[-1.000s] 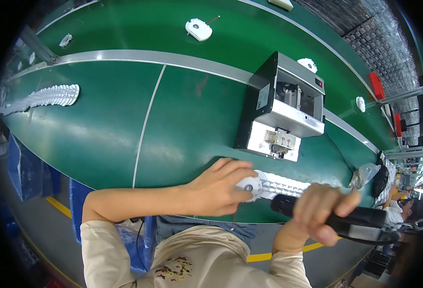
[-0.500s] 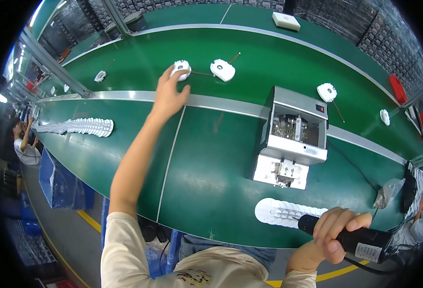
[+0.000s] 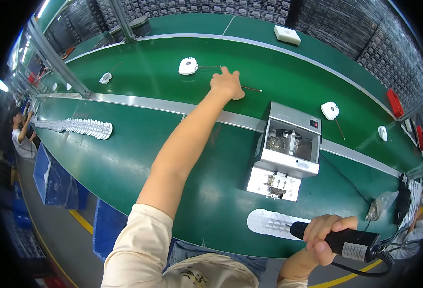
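My left hand (image 3: 228, 86) reaches palm-down over the green belt, its fingers curved around a white part that it hides. From under it a thin brown wire (image 3: 252, 89) with a pale tip sticks out to the right. Left of this hand lies a white rounded part (image 3: 188, 66) with a hole in its middle and its wire pointing right. My right hand (image 3: 324, 238) is wrapped around a black electric screwdriver (image 3: 348, 241), held nearly level. The screwdriver's tip points left, over an overlapping row of white plates (image 3: 264, 223) near the table's front edge.
A grey metal screw feeder (image 3: 288, 149) stands right of centre. More white parts (image 3: 330, 111) lie along the belt. A long row of white pieces (image 3: 89, 127) is at the left. A clear bag (image 3: 382, 205) and cables lie at right. Another person (image 3: 24, 134) works far left.
My left hand has moved right, off the first white part and onto the second. The second part's wire has swung from up-right to rightward. The screwdriver remains in my right hand.
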{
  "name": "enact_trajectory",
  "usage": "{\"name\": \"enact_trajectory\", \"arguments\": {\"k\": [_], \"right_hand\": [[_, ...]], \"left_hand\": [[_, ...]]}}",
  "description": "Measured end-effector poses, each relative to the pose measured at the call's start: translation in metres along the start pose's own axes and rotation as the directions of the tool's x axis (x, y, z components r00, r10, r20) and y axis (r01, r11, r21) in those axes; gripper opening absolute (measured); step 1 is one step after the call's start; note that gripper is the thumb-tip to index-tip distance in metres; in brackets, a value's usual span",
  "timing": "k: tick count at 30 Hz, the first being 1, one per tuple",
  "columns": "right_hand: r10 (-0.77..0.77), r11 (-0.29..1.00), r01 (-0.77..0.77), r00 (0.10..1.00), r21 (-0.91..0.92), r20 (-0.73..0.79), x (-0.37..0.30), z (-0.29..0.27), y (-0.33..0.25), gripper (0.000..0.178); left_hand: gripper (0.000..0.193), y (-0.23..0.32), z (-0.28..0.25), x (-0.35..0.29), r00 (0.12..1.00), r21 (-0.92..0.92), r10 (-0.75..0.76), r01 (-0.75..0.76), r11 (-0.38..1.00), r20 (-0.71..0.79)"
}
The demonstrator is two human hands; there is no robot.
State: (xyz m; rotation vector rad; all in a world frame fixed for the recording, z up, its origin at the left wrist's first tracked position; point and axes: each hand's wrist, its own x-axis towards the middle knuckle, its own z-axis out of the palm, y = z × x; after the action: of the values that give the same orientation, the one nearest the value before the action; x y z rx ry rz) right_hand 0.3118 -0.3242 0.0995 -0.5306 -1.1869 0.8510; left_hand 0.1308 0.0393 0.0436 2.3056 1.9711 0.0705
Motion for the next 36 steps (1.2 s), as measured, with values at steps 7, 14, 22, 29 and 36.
{"name": "enact_trajectory", "arguments": {"k": [7, 14, 22, 29, 36], "right_hand": [[0.001, 1.0, 0.001, 0.998, 0.028, -0.06, -0.005, 0.01, 0.001, 0.039], [-0.029, 0.999, 0.026, 0.996, -0.037, -0.08, -0.001, -0.008, -0.014, 0.04], [0.014, 0.999, -0.019, 0.99, -0.037, -0.141, 0.005, 0.005, -0.003, 0.041], [0.044, 0.999, -0.047, 0.986, -0.014, -0.161, 0.005, 0.006, -0.001, 0.041], [0.026, 1.0, -0.027, 0.99, -0.004, -0.138, 0.007, 0.005, -0.001, 0.041]], "left_hand": [[0.061, -0.037, -0.012, -0.047, 0.96, -0.111, 0.033, -0.066, 0.992, -0.277], [0.057, -0.121, -0.065, -0.175, 0.841, -0.372, 0.177, -0.402, 0.837, -0.512], [0.03, -0.05, -0.01, -0.305, 0.546, -0.632, 0.817, -0.703, 0.326, -0.184], [0.028, -0.006, 0.029, -0.284, 0.376, -0.675, 0.878, -0.733, 0.085, -0.298], [0.027, 0.002, 0.032, -0.28, 0.363, -0.636, 0.876, -0.767, 0.089, -0.316]]}}
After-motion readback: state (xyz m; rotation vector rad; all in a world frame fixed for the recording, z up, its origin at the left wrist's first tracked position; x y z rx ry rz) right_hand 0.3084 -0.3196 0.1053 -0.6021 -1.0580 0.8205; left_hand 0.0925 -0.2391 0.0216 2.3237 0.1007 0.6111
